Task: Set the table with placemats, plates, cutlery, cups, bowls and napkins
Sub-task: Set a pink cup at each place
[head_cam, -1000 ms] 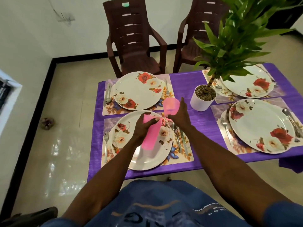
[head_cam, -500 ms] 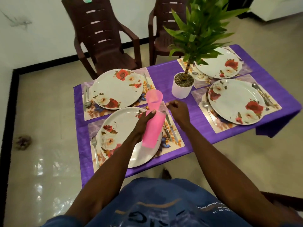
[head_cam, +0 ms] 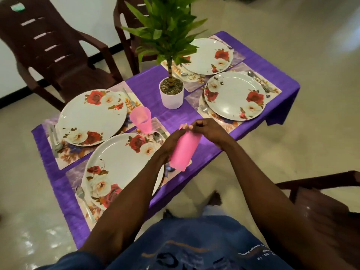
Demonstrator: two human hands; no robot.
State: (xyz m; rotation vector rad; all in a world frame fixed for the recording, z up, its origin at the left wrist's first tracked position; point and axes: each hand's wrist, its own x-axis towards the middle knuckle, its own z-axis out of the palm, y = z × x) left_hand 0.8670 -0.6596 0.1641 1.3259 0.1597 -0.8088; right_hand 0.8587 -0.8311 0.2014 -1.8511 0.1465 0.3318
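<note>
Cups [head_cam: 184, 151], nested pink plastic, look light, stiff and slick. Left hand [head_cam: 169, 145] wraps the stack's side above the near table edge; right hand [head_cam: 206, 129] pinches the top rim, the likeliest place to pull one free. One cup [head_cam: 141, 118] stands beside the far-left plate [head_cam: 91, 117].

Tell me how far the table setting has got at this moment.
Done: four floral plates on placemats with cutlery, e.g. the nearest plate, and one pink cup standing on the table. In hand: the left hand holds a stack of pink cups; the right hand pinches its top. Left: three cups; no bowls or napkins visible.
</note>
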